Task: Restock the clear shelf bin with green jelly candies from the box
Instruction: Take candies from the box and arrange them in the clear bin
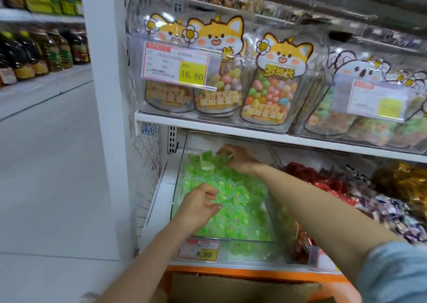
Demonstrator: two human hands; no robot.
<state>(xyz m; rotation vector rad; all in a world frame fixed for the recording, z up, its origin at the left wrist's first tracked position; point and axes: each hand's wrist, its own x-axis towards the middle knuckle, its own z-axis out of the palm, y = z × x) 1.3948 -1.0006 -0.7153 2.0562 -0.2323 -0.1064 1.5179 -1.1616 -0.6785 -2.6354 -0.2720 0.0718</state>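
Both arms reached forward into the bin [178,188], which lay full of candies [241,197] above the box [242,287]. Right hand [239,158], farther back, pinched candies with curled fingers. Nearer, left hand [199,202] hovered palm-down, fingers bent over the heap, grip unclear.

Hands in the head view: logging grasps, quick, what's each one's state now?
Left hand: fingers curled over the green jelly candies; grip cannot be told.
Right hand: pinching green jelly candies at the back of the clear bin.
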